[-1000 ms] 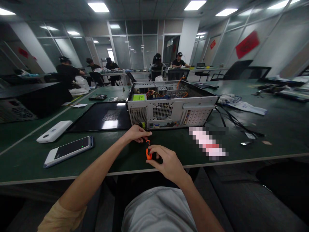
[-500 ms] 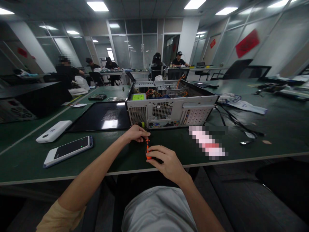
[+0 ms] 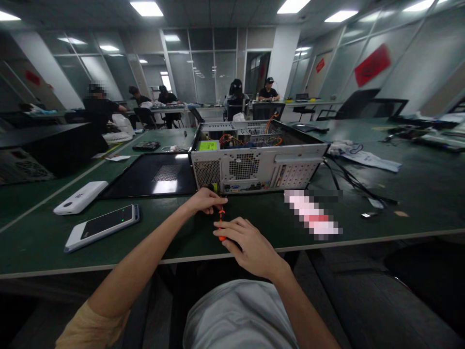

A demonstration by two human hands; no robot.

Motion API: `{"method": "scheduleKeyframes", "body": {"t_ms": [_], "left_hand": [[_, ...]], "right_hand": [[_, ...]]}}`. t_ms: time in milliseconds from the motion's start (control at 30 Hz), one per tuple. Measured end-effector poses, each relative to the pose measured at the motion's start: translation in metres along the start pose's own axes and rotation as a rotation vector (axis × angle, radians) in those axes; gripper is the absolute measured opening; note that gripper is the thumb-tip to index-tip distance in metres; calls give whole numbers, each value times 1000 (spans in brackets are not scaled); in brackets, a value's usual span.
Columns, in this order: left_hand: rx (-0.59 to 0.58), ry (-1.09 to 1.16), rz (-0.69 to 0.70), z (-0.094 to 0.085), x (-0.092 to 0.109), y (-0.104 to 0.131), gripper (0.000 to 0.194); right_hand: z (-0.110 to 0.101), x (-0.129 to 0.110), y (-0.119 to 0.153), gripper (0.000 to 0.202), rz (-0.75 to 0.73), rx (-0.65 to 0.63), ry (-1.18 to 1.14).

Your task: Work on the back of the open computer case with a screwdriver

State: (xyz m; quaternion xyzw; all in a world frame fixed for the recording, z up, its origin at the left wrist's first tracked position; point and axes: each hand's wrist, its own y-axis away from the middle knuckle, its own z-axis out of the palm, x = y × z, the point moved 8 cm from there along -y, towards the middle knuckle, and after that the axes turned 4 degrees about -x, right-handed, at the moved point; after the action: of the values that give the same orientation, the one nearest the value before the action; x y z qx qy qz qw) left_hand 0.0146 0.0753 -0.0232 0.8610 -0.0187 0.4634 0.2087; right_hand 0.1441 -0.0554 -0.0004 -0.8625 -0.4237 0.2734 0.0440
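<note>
An orange-and-black screwdriver (image 3: 222, 238) points away from me, just above the green table, in front of the computer case. My right hand (image 3: 254, 246) has its fingers closed around the handle. At the far end, my left hand (image 3: 207, 200) is pinched by the screwdriver's tip; whatever is between those fingertips is too small and hidden to make out. The open computer case (image 3: 261, 169) lies on its side just beyond my hands, its rear panel with ports and vent grilles facing me. Wires and a yellow-green label show inside.
Left of the case lies a black side panel (image 3: 148, 177). A white power bank (image 3: 80, 198) and a phone-like device (image 3: 102, 227) are nearer. Cables (image 3: 348, 186) and a glove (image 3: 370, 159) lie right, near a blurred pink item (image 3: 312, 213). A black case (image 3: 54, 150) stands far left; people sit behind.
My right hand's fingers have shifted left across the screwdriver handle, covering more of it. The left hand stays almost in place by the tip. The case has not moved.
</note>
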Motion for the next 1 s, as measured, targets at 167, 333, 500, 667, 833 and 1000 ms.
{"method": "scheduleKeyframes", "body": {"t_ms": [167, 333, 500, 667, 833, 1000], "left_hand": [[2, -67, 46, -2, 5, 2, 47], [4, -43, 27, -1, 4, 2, 38], [12, -10, 6, 0, 2, 1, 33], [13, 6, -14, 1, 1, 0, 26], [25, -46, -24, 0, 0, -1, 26], [27, -92, 41, -1, 4, 0, 38]], "right_hand": [[-3, 1, 1, 31, 48, 15, 42], [1, 0, 1, 31, 34, -28, 64], [-2, 1, 0, 36, 35, 39, 71], [-5, 8, 0, 39, 86, 155, 84], [-6, 14, 4, 33, 53, 276, 2], [-9, 6, 6, 16, -82, 359, 18]]}}
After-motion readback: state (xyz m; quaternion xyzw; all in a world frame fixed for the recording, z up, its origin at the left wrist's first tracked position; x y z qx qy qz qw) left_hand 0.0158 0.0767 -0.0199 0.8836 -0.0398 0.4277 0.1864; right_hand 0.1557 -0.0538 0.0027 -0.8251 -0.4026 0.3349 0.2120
